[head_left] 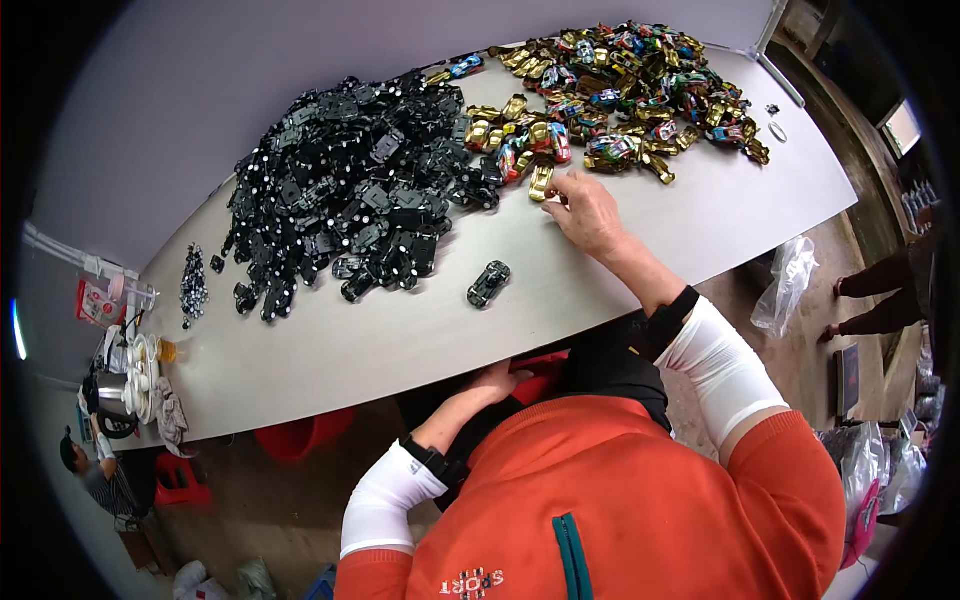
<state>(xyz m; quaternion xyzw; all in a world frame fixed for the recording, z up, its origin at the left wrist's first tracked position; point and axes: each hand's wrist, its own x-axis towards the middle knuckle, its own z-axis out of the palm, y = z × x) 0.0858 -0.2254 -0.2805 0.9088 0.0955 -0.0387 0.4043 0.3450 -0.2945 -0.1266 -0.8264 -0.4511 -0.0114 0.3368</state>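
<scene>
My right hand (588,215) reaches over the table, its thumb and fingers closed at the side of a gold toy car body (541,184). That body lies at the near edge of a heap of shiny gold and coloured toy car bodies (625,85). Below the table's near edge, by my lap, is my left hand (495,382). One digit of it points right, towards a red container (541,377); the other fingers are mostly hidden. A single black toy car chassis (489,284) rests on the tabletop between my hands and a large heap of black chassis (345,180).
The pale table (350,375) meets a wall behind the heaps. Small shiny parts (193,285) form a little pile at far left, beyond a cloth (170,412) and cups. Clear plastic bags (787,285) hang off the right side. Another person (105,475) is at lower left.
</scene>
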